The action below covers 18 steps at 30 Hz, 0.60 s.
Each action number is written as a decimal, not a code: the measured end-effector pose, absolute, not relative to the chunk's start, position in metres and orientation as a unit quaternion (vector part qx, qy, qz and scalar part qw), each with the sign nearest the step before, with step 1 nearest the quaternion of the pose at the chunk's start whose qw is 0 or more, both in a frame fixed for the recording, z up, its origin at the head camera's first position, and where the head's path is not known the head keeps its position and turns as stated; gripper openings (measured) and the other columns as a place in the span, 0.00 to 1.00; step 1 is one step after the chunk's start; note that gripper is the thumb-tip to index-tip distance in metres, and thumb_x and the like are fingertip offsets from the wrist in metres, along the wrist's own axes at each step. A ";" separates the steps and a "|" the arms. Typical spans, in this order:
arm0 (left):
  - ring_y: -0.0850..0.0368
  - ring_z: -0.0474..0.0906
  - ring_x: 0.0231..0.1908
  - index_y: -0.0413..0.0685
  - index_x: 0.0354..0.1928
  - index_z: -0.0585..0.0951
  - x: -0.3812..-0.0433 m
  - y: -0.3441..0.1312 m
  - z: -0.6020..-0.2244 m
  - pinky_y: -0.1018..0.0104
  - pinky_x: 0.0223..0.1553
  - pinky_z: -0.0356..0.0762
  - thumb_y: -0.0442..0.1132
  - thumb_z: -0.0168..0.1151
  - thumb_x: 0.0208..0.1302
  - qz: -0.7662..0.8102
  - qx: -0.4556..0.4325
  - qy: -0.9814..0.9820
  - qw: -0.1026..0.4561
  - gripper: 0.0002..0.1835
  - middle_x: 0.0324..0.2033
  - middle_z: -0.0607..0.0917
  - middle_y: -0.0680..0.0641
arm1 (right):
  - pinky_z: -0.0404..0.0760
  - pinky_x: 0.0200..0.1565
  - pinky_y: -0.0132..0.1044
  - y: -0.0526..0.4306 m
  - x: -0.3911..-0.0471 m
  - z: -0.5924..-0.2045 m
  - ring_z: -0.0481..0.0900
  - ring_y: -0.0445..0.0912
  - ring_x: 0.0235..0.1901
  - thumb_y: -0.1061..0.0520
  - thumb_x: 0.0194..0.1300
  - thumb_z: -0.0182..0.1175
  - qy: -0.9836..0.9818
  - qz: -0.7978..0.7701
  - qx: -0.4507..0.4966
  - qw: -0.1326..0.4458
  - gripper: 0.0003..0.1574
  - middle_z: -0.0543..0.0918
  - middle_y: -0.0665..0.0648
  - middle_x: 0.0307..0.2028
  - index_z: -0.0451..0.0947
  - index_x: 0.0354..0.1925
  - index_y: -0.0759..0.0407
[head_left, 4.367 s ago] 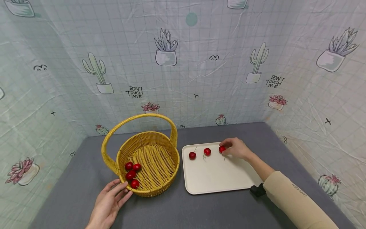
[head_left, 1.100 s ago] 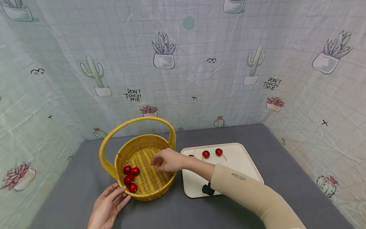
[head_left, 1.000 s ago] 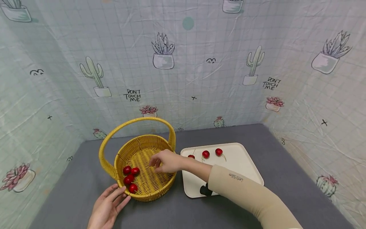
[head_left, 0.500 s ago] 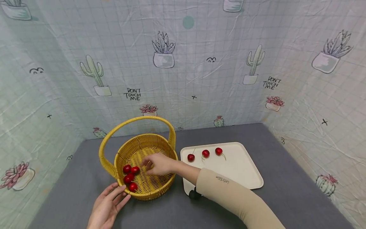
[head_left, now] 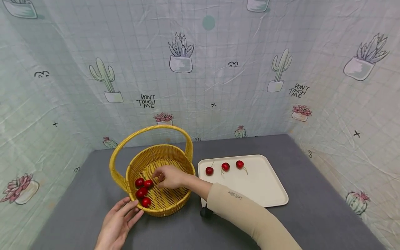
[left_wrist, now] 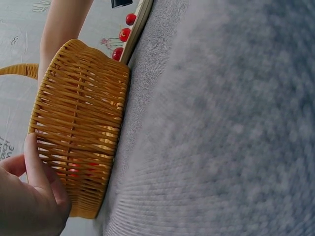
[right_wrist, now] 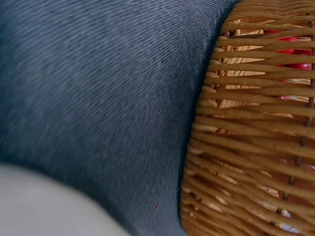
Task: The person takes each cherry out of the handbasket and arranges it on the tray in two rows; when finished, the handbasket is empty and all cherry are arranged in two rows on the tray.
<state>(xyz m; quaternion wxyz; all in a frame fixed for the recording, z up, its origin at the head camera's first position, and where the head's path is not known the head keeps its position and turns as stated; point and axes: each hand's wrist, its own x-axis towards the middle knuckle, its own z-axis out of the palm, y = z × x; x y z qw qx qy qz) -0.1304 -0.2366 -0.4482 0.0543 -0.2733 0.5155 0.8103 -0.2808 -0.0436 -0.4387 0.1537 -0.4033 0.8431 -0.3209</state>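
A yellow woven basket [head_left: 168,210] with a tall arched handle stands on the grey tabletop. Several red cherries [head_left: 141,192] lie together inside it, along its left wall. My left hand [head_left: 115,222] holds the basket's near-left rim, fingertips at the edge; in the left wrist view its fingers lie against the woven side. My right hand [head_left: 171,176] is inside the basket, thumb and forefinger apart with nothing between them, just right of the nearest cherry. The right wrist view shows the basket's outer wall [right_wrist: 246,128], with red glimpsed through the weave and the right hand out of sight.
To the right is a cream tray [head_left: 259,191] with three stemmed cherries [head_left: 225,166] in a row along its far side. My right forearm in a beige sleeve [head_left: 247,215] crosses its near-left corner. A patterned cloth [head_left: 212,69] hangs behind the table.
My right hand was at the rightmost cherry on the tray; that cherry stays there. The hand has moved left into the basket, closer to the cherries. My left hand keeps its place.
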 end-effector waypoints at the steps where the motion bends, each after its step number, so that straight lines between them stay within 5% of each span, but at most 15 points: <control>1: 0.62 0.81 0.38 0.54 0.47 0.70 -0.130 -0.237 -0.448 0.59 0.57 0.85 0.32 0.62 0.74 0.812 -0.273 0.513 0.054 0.11 0.40 0.81 0.54 | 0.81 0.46 0.23 -0.045 -0.281 -0.439 0.83 0.45 0.50 0.64 0.67 0.69 0.843 -0.323 -0.400 0.155 0.22 0.84 0.57 0.54 0.81 0.58 0.61; 18: 0.62 0.81 0.38 0.53 0.47 0.70 -0.129 -0.236 -0.449 0.60 0.56 0.85 0.32 0.61 0.74 0.810 -0.269 0.518 0.052 0.11 0.39 0.81 0.53 | 0.81 0.46 0.23 -0.069 -0.285 -0.446 0.83 0.40 0.50 0.63 0.68 0.70 0.845 -0.338 -0.380 0.163 0.21 0.85 0.52 0.53 0.82 0.59 0.56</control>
